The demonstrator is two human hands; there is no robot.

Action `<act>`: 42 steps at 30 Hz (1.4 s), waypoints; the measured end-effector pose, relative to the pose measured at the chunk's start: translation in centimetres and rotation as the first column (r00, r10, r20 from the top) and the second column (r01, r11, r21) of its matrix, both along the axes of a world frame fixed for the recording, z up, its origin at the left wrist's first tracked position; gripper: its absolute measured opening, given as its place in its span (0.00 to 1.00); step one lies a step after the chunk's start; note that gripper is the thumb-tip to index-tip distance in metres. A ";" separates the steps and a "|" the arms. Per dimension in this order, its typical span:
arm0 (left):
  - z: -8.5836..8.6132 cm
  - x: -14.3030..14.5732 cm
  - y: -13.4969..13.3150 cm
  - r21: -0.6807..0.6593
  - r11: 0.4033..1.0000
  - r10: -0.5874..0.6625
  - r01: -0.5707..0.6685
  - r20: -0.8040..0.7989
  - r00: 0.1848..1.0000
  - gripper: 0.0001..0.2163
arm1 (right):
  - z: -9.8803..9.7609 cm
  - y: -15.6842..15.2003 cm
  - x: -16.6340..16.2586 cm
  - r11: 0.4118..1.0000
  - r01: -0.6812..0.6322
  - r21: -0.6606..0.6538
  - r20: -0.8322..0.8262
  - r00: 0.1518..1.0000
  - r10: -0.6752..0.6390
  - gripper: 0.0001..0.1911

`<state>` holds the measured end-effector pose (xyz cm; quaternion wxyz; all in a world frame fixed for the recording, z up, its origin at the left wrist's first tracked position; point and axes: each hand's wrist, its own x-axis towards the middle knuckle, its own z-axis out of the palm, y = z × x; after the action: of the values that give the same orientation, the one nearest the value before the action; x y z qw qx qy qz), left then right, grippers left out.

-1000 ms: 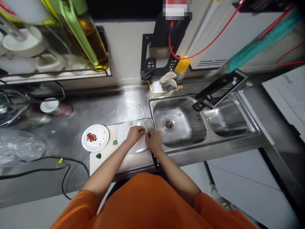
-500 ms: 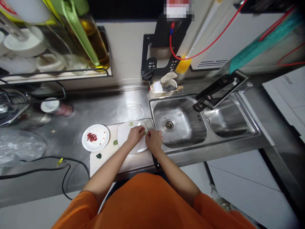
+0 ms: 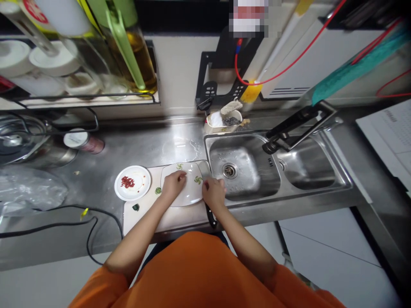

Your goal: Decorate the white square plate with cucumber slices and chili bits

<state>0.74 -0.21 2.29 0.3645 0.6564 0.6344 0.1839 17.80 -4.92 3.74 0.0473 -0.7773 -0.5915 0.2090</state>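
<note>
Apparently it's fingertip work over the sq. plate point(image 3: 191, 190), which sits on the board point(image 3: 183, 218). L hand point(image 3: 173, 185) is above its left part, R hand point(image 3: 214, 193) at its right edge, nr the sink point(image 3: 253, 175). Fingers curl in; can't tell if either pinches anything. Next move prob. calls for R wrist clear of the black handle point(image 3: 211, 218).
</note>
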 end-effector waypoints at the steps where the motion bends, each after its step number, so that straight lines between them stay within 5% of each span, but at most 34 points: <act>1: 0.2 -1.3 -0.6 0.022 0.999 0.038 -0.037 -0.024 0.999 0.11 | 0.0 -0.4 0.2 1.000 -0.007 0.005 0.004 1.000 0.007 0.10; 5: 0.7 -6.7 -3.5 0.054 0.975 0.222 -0.215 -0.177 0.959 0.12 | 0.0 -2.1 0.6 0.998 -0.062 0.006 0.009 0.998 0.061 0.10; 9: 0.5 -9.7 -6.1 0.004 0.956 0.278 -0.295 -0.344 0.897 0.13 | 0.0 -3.4 0.1 0.991 -0.127 0.030 0.011 0.992 0.126 0.10; 18: -0.6 -7.8 -6.6 -0.066 0.961 0.211 -0.268 -0.450 0.868 0.16 | 0.6 -3.9 -1.6 0.979 -0.204 0.005 -0.012 0.979 0.204 0.08; 37: -1.4 -8.5 -6.6 -0.059 0.910 0.378 -0.411 -0.294 0.878 0.11 | 0.6 -4.0 -2.3 0.951 -0.305 0.056 -0.056 0.950 0.308 0.08; 42: -0.6 -9.3 -6.6 -0.131 0.875 0.459 -0.467 -0.088 0.884 0.11 | 0.1 -3.7 -2.6 0.950 -0.299 0.084 -0.166 0.936 0.310 0.07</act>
<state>-8.58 -6.86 1.65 0.3401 0.4615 0.7945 0.2001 15.20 -8.65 3.83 0.0889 -0.6530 -0.7039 0.2651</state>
